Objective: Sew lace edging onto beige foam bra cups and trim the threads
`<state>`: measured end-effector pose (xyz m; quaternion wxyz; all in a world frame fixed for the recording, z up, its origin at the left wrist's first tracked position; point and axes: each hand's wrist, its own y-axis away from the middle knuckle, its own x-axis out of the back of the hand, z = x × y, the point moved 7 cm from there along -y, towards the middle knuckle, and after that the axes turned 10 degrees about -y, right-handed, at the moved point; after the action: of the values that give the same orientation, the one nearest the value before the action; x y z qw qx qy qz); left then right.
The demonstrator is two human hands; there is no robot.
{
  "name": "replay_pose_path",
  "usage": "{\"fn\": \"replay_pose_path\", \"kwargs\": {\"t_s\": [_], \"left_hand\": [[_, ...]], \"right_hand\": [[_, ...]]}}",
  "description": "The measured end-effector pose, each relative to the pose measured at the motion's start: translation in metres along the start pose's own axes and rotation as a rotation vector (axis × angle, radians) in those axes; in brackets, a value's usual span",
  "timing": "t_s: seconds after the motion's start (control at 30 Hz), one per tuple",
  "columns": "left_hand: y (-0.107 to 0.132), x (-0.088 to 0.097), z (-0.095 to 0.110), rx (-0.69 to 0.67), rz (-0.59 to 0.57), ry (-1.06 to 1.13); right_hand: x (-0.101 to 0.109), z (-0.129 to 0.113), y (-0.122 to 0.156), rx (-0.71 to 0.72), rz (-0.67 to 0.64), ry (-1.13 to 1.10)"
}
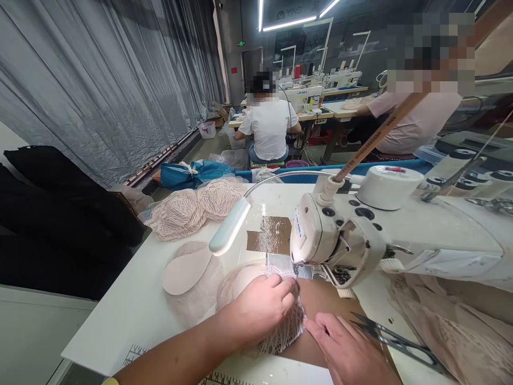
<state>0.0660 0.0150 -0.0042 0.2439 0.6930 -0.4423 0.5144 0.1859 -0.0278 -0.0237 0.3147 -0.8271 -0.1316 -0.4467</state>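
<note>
My left hand [262, 307] presses on a pale lace bra cup [280, 334] lying on the white table [132, 315], its fingers curled toward the needle of the white sewing machine [340, 235]. My right hand [348, 350] lies flat beside it at the lace's right edge, fingers together and stretched out. The lace runs under the machine's presser foot [295, 266]. Part of the cup is hidden under my left hand.
A loose foam pad [186, 272] and a pile of lace cups [196, 208] lie to the left. A lamp on a flexible neck [230, 227] hangs over the table. Thread snips [395, 339] rest at the right by beige fabric [452, 331]. Other people sit at machines behind.
</note>
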Motion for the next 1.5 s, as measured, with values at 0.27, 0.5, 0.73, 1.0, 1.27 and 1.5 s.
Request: {"fn": "replay_pose_path", "kwargs": {"t_s": [0.27, 0.5, 0.73, 1.0, 1.27, 1.5], "left_hand": [[-0.004, -0.005, -0.003, 0.024, -0.052, 0.122], [-0.005, -0.005, -0.008, 0.073, -0.021, 0.244], [-0.003, 0.001, -0.019, 0.143, -0.009, 0.374], [-0.001, -0.006, -0.025, 0.076, -0.015, 0.385], [-0.012, -0.01, -0.042, 0.034, -0.072, 0.295], [-0.019, -0.015, -0.057, 0.054, -0.011, 0.265]], "right_hand": [[0.0, -0.001, 0.001, 0.001, -0.001, 0.017], [-0.002, 0.0, 0.001, 0.007, -0.008, 0.033], [0.0, 0.003, -0.006, 0.001, -0.02, 0.066], [0.002, 0.005, -0.012, -0.032, -0.089, 0.011], [0.007, 0.01, -0.042, 0.01, -0.095, 0.113], [0.007, 0.011, -0.051, 0.025, 0.014, 0.213]]}}
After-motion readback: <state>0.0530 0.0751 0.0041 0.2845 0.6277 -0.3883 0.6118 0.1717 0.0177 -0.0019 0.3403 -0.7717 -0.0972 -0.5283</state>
